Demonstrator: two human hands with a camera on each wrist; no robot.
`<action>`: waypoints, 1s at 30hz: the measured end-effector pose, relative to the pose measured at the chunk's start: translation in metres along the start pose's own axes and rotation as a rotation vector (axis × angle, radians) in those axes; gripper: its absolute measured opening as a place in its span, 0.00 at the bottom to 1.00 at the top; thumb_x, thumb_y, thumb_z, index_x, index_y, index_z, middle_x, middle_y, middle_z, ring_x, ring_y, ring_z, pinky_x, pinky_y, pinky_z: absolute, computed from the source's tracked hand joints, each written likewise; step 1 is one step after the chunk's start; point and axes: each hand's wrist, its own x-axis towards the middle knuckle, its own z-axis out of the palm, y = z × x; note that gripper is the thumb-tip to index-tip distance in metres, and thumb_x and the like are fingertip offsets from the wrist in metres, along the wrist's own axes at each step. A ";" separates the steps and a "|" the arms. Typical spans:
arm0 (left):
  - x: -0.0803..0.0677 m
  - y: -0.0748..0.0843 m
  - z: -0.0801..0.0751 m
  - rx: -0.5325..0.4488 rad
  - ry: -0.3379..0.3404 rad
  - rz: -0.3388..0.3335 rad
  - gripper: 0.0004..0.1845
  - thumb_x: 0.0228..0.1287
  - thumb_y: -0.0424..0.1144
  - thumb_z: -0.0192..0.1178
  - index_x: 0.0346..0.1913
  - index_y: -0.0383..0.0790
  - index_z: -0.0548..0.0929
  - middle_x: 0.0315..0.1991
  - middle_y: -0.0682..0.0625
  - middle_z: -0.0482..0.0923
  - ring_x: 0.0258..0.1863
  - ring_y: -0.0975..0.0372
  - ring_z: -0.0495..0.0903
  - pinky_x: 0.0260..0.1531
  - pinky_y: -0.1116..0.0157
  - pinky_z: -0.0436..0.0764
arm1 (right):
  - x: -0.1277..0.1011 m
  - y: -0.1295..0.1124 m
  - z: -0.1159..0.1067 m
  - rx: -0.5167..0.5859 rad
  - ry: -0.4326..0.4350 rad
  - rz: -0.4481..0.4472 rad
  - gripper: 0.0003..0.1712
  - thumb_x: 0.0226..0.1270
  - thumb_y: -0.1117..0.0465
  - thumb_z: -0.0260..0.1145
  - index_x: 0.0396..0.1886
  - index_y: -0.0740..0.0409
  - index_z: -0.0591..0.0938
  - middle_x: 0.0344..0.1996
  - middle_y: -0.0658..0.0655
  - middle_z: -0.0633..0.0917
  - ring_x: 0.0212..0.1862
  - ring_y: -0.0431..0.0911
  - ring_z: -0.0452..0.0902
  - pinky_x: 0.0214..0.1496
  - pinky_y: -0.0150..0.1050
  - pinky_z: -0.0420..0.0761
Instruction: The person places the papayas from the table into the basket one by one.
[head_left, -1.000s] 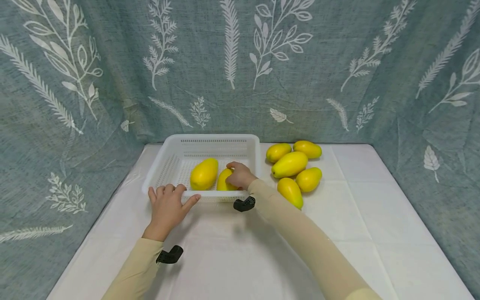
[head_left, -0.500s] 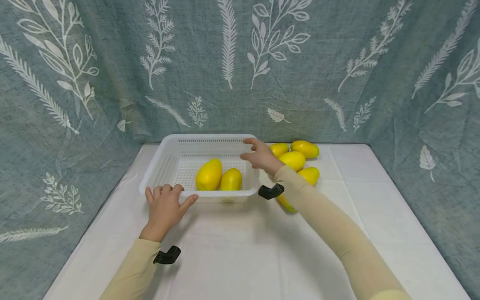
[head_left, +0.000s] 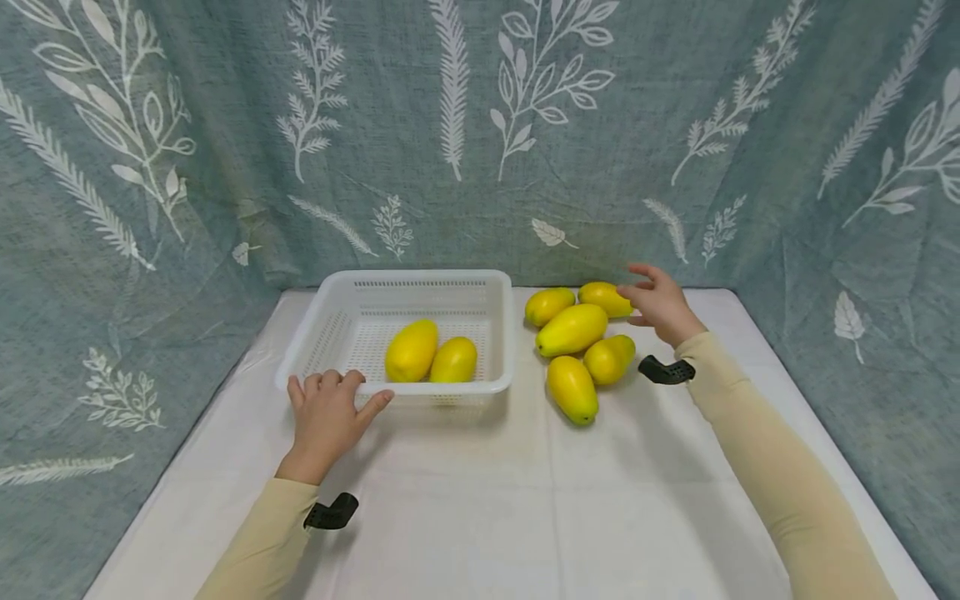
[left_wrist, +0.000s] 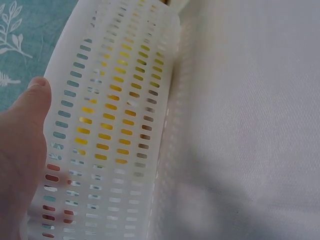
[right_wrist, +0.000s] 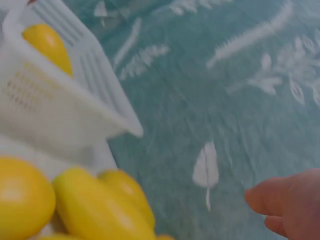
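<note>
A white plastic basket point(head_left: 498, 333) with slotted walls stands at the table's back, holding two yellow mangoes, one larger mango point(head_left: 411, 352) and one smaller mango point(head_left: 453, 361). My left hand point(head_left: 327, 425) grips its front rim near the left corner; fingers hook over the rim and show through the slots in the left wrist view. To the basket's right several loose mangoes point(head_left: 572, 331) lie in a cluster. My right hand point(head_left: 660, 304), fingers spread and holding nothing, hovers by the back right mango point(head_left: 602, 298), overlapping its right end in the head view; contact cannot be told.
A white cloth covers the table point(head_left: 480, 508). Green curtain point(head_left: 420, 225) with white leaf prints hangs close behind the basket and along both sides. The front mango point(head_left: 572, 390) of the cluster lies nearest the person.
My right hand has let go of the smaller mango in the basket, lifted out and swung right, over the loose mangoes to their far side. My left hand has stayed on the rim.
</note>
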 end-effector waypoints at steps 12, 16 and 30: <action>-0.001 -0.001 -0.001 -0.008 0.003 0.000 0.29 0.68 0.57 0.64 0.53 0.30 0.82 0.47 0.28 0.79 0.53 0.31 0.70 0.64 0.31 0.48 | -0.003 0.064 0.002 0.078 -0.010 0.132 0.42 0.81 0.51 0.54 0.84 0.52 0.45 0.82 0.67 0.51 0.79 0.69 0.53 0.72 0.58 0.72; 0.000 0.000 0.000 -0.007 -0.013 -0.005 0.30 0.68 0.58 0.63 0.54 0.30 0.82 0.48 0.28 0.78 0.54 0.31 0.69 0.64 0.31 0.47 | 0.001 0.078 0.014 0.053 0.005 0.165 0.42 0.81 0.49 0.54 0.84 0.52 0.47 0.81 0.67 0.52 0.77 0.67 0.57 0.68 0.55 0.77; 0.000 0.001 0.000 -0.018 -0.011 -0.010 0.30 0.69 0.58 0.63 0.53 0.30 0.82 0.48 0.28 0.78 0.55 0.31 0.69 0.65 0.31 0.45 | 0.005 0.093 0.033 0.026 0.004 0.152 0.40 0.80 0.49 0.54 0.83 0.54 0.51 0.77 0.69 0.60 0.62 0.57 0.71 0.51 0.44 0.82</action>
